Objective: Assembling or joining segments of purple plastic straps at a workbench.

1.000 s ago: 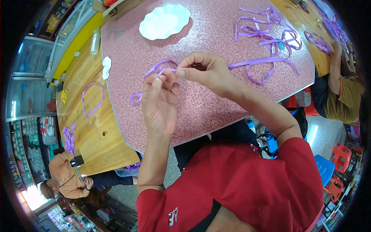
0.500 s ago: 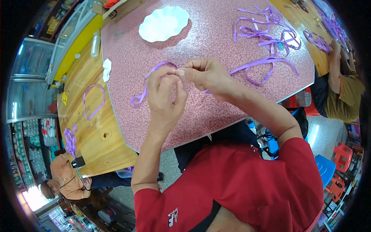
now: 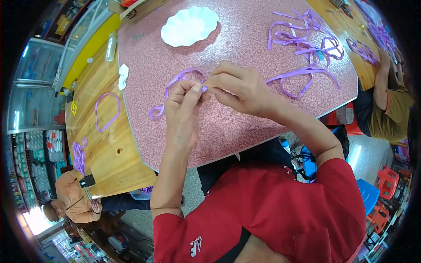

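My left hand (image 3: 184, 105) and my right hand (image 3: 241, 87) meet above the pink speckled tabletop (image 3: 245, 131). Both pinch a purple ribbon (image 3: 187, 71) between thumb and fingers, and a short piece of it shows between the fingertips. From there the ribbon loops out behind my left hand and ends in a small curl on the table to its left. Any knot or small part at the fingertips is too small to make out. To the right of my right hand lies another purple ribbon (image 3: 302, 72), laid in a loop.
A white scalloped dish (image 3: 189, 27) stands at the far side. Tangled purple ribbons (image 3: 302, 37) lie far right. The wooden table (image 3: 118, 153) on the left holds a purple ribbon loop (image 3: 107, 112) and a ribbon bundle (image 3: 79, 157). Other people sit left and right.
My right hand has turned over the fingertips, its knuckles now higher. The left thumb has moved up against the ribbon, and a bit of purple now shows between my hands.
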